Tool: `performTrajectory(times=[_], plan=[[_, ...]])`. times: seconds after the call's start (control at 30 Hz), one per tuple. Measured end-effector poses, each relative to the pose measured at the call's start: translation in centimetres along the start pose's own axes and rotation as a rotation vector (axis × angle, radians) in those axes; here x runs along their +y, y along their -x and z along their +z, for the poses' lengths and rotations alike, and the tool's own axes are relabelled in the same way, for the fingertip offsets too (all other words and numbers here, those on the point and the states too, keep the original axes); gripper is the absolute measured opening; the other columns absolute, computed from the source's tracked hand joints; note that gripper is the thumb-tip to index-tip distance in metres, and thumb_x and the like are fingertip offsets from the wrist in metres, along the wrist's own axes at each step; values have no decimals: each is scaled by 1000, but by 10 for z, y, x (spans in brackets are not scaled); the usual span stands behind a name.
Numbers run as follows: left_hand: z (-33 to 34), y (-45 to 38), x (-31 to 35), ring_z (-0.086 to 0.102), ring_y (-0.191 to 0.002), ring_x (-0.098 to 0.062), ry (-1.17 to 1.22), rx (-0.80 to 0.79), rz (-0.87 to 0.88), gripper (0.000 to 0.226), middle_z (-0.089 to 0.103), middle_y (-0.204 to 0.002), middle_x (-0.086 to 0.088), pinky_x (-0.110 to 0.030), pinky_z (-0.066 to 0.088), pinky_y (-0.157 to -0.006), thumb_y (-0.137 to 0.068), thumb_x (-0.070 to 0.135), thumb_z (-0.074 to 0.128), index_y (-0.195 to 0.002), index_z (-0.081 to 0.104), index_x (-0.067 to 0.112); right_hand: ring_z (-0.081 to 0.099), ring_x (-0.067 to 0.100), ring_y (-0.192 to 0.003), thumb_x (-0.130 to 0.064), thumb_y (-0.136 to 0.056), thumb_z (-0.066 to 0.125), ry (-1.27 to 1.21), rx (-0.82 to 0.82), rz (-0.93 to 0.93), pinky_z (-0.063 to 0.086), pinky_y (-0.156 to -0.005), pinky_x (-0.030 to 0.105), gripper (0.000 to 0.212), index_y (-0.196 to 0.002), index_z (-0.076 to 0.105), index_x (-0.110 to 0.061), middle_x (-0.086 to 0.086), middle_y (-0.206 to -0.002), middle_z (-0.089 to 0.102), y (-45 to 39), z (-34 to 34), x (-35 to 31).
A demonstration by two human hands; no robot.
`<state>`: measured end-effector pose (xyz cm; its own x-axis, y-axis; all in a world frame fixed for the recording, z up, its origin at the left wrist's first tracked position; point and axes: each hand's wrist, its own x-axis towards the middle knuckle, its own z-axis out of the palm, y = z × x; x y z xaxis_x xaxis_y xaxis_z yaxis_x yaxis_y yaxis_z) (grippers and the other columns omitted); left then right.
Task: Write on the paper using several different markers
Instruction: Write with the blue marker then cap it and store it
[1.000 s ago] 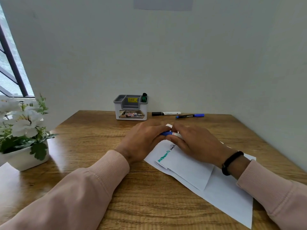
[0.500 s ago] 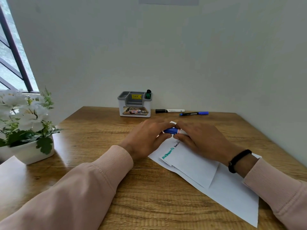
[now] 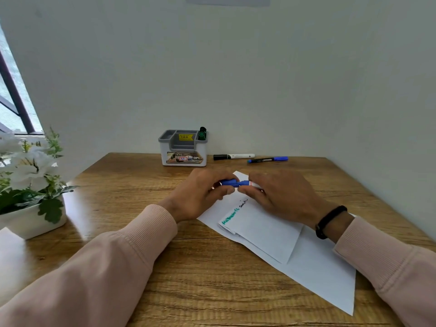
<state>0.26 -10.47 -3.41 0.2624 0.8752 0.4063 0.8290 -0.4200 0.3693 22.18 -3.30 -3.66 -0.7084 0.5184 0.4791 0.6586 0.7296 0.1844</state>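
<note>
Paper point(image 3: 295, 251) lies nearest me on the wooden desk point(image 3: 200, 279), a folded white sheet set at a slant, with a green word and a short black scrawl already written near its upper left edge. From my remote seat I count 2 inks used so far.

Just above the sheet's far corner, both hands meet around a blue marker point(image 3: 236, 183). My left hand point(image 3: 203, 192) has its fingers closed around the blue cap end; my right hand point(image 3: 280, 197) is curled tight on the white barrel. The marker's long axis runs left to right, roughly level, cap end toward the left. I judge this to be the uncapping step, though I cannot tell if the cap has come free yet.

The next move, as I read it, calls for a straight pull apart along that axis, then turning the tip down to the blank area below the existing words.

Farther back, a black-capped marker point(image 3: 233, 156) and a thin blue pen point(image 3: 267, 159) lie near the wall, beside a grey organiser point(image 3: 182, 149) holding a green marker point(image 3: 202, 133).
</note>
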Motion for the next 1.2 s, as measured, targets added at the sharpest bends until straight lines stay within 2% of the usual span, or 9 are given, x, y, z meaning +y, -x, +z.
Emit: performTrajectory(times=[0.13,0.27,0.4,0.53,0.63,0.8,0.9,1.0,1.2], plan=[[1,1,-3,66,-89,-5,45,56,-51,29,65,-107,11,-23,56,-81,-104,33,55,-132,58,26,51,14,-63,-70,-99,20,-127,15,52,43,-56,35,44,-88,47,-38,-12,-70,53,0,0,6],[0,1,-11,62,-98,-9,53,191,-192,28,66,-112,8,-23,53,-85,-99,32,63,-126,63,26,58,19,-62,-36,-110,35,-448,24,169,51,-63,42,20,-124,49,-31,-5,-70,60,-1,-3,11],[0,2,-16,53,-89,-9,-147,141,-270,29,64,-104,6,-22,41,-77,-95,35,68,-121,70,22,54,6,-55,-19,-113,37,-807,18,314,42,-57,23,20,-114,52,-33,4,-85,68,-2,-8,10],[4,4,-21,50,-97,-9,-194,32,-294,33,67,-116,4,-25,41,-86,-97,40,64,-124,69,22,50,17,-59,-14,-113,38,-1219,-35,459,40,-50,26,34,-109,71,-25,9,-93,62,-3,-13,6],[5,4,-23,51,-95,-9,-184,25,-310,36,66,-111,6,-25,42,-85,-97,43,63,-124,70,21,59,20,-67,-3,-108,42,-1432,-89,495,50,-56,30,37,-115,75,-18,14,-96,68,-5,-15,4],[4,4,-20,49,-117,-16,-149,108,-263,39,61,-120,5,-34,45,-97,-99,49,55,-133,61,31,68,22,-79,5,-91,71,-1209,16,357,60,-69,34,35,-116,72,-19,9,-96,76,-1,-14,5],[0,6,-3,39,-131,-11,-90,48,-120,40,56,-138,9,-33,34,-106,-99,54,52,-136,59,38,50,24,-63,-12,-93,78,-1427,119,460,44,-56,33,15,-101,65,-11,11,-72,59,-3,-14,3],[3,8,7,25,-145,-12,-119,-172,-87,49,38,-156,10,-43,25,-118,-96,64,46,-143,50,48,40,22,-51,-32,-102,63,-1699,152,627,29,-51,31,22,-88,60,-16,5,-59,43,-6,-19,6],[10,7,3,12,-152,-16,-186,-321,-96,53,23,-164,9,-55,16,-123,-96,70,39,-147,38,56,69,31,-62,-7,-97,58,-1688,-23,570,56,-53,30,11,-98,69,-3,18,-69,66,3,-22,8]])
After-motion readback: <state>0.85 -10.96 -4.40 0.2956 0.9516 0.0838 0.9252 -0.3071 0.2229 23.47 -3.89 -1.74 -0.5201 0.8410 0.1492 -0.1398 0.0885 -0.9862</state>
